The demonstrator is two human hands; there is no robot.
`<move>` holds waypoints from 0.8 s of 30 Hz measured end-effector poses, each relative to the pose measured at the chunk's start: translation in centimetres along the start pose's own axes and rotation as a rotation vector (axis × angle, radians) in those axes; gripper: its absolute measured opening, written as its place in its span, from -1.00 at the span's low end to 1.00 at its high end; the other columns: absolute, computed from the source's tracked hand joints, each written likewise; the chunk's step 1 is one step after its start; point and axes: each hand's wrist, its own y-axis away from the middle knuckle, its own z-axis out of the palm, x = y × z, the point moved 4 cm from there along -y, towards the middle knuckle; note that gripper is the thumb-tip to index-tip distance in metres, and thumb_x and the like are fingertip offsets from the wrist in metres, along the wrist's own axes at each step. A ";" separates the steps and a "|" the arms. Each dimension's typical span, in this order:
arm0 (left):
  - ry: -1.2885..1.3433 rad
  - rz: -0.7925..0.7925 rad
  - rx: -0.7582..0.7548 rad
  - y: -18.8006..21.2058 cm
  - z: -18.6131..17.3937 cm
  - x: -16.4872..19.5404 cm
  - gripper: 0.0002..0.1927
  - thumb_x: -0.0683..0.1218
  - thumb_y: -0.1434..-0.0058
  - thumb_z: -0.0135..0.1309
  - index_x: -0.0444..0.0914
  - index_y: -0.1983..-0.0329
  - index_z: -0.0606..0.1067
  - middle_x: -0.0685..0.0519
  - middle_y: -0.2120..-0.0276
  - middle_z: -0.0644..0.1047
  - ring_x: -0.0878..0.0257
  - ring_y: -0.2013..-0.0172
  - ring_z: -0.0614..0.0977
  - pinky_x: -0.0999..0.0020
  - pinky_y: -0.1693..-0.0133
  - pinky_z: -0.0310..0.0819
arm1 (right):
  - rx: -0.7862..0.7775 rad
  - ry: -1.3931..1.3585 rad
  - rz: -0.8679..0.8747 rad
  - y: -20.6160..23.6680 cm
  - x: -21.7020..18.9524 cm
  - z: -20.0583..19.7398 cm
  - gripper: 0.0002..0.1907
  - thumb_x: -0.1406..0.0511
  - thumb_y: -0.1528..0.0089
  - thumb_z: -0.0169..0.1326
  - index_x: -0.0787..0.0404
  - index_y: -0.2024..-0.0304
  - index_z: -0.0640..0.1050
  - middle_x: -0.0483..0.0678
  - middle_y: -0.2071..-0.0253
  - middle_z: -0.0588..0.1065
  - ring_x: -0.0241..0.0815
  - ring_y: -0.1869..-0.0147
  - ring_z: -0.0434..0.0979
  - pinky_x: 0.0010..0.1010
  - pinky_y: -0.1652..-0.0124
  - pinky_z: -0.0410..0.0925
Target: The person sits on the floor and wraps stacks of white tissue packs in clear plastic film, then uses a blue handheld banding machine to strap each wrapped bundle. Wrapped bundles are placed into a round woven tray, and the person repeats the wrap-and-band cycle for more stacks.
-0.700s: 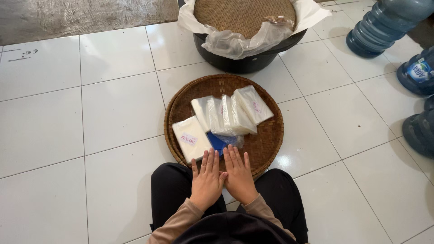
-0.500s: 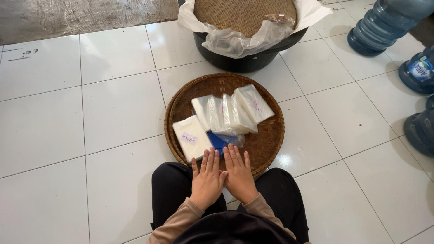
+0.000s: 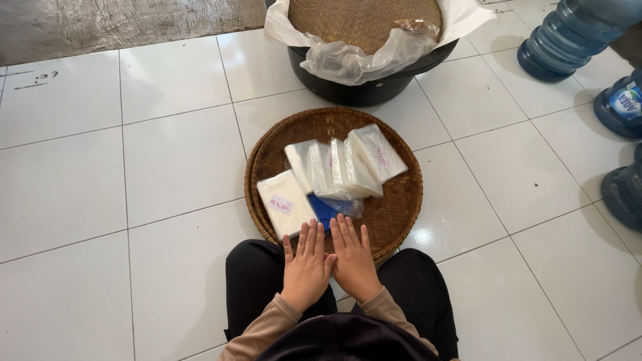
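Nothing has moved since the earlier frames. Left hand and right hand lie flat, fingers extended, holding nothing, at the woven tray's near rim. Nearest packet: judged light, soft, slippery film; grip by the edges.

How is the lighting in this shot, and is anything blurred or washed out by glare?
Head view: soft, even light, sharp throughout; glossy white floor tiles show mild sheen, no hard glare; faint shadow under the round woven bamboo tray; clear plastic packets glint slightly; both hands, left hand and right hand, unblurred.
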 end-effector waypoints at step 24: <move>0.018 -0.014 0.002 0.1 0.7 0.2 -0.28 0.22 -0.46 -0.38 -0.32 -0.51 0.02 -0.12 -0.51 -0.02 0.05 -0.51 -0.13 -0.22 -0.37 -0.56 | 0.001 0.007 0.007 0.4 0.7 0.8 -0.22 0.08 -0.34 -0.07 0.31 -0.49 0.06 0.17 -0.54 0.01 0.08 -0.62 -0.10 0.13 -0.43 -0.25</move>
